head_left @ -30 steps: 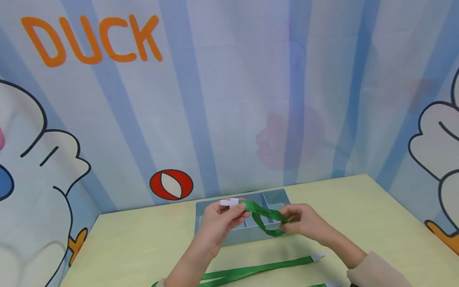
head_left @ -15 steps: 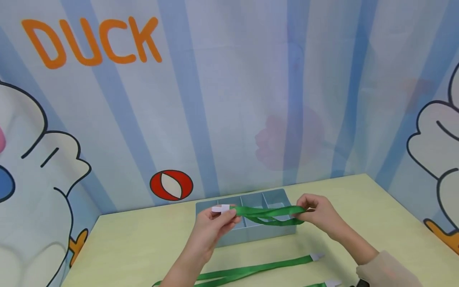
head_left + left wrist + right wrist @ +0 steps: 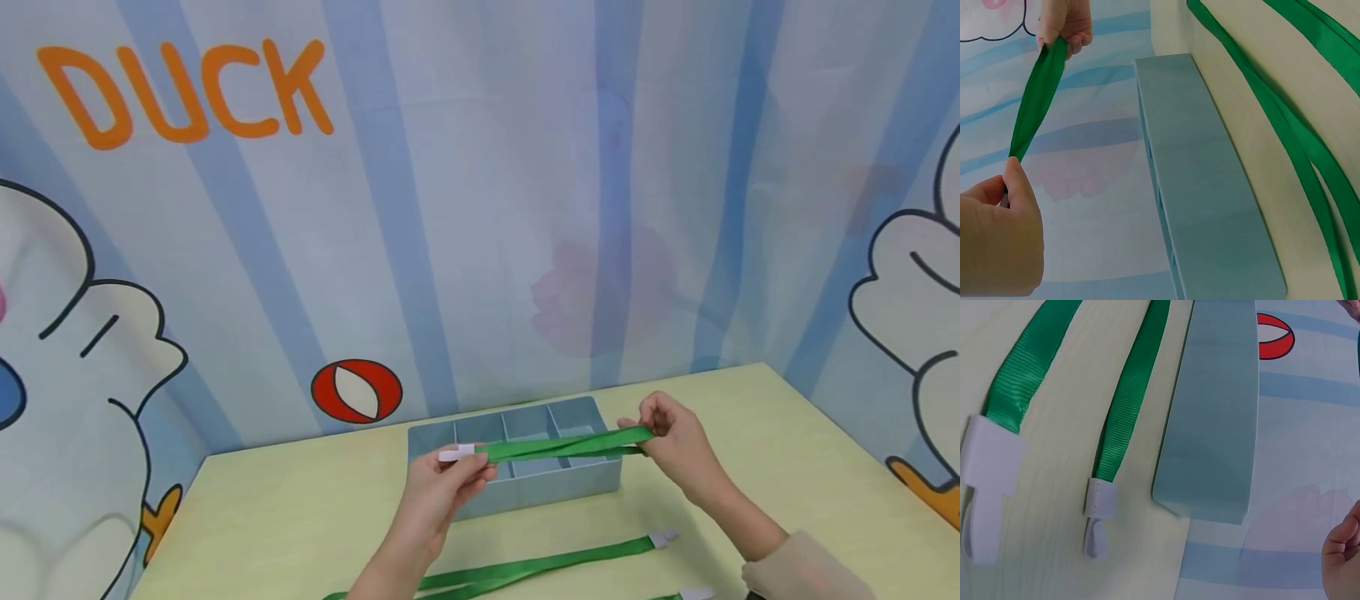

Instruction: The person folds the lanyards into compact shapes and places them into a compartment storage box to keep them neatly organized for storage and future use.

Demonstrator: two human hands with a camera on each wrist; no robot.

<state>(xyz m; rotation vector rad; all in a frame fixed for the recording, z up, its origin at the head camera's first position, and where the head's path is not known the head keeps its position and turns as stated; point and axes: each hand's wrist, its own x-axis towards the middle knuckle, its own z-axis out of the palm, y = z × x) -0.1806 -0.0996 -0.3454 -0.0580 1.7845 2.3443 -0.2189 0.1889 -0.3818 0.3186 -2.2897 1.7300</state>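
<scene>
A green lanyard (image 3: 555, 447) with a white plastic clip end (image 3: 456, 453) is stretched between both hands, above the front part of a blue-grey box. My left hand (image 3: 442, 492) pinches it beside the clip, thumb on top. At the other end, my right hand (image 3: 678, 442) pinches the folded strap between thumb and fingers. The left wrist view shows the held strap (image 3: 1038, 97) running taut and slightly twisted from one hand to the other. Only part of the right hand (image 3: 1342, 559) appears at the edge of the right wrist view.
The divided blue-grey box (image 3: 536, 487) stands at the back of the pale yellow table (image 3: 285, 508), against a printed curtain. Nearer me lie a green lanyard (image 3: 540, 564) with a white clip and another lanyard, whose white clip (image 3: 697, 593) shows at the bottom edge.
The right hand has moved right and slightly up, drawing the looped strap out nearly straight. The left hand has shifted slightly left and down, still pinching the clip end.
</scene>
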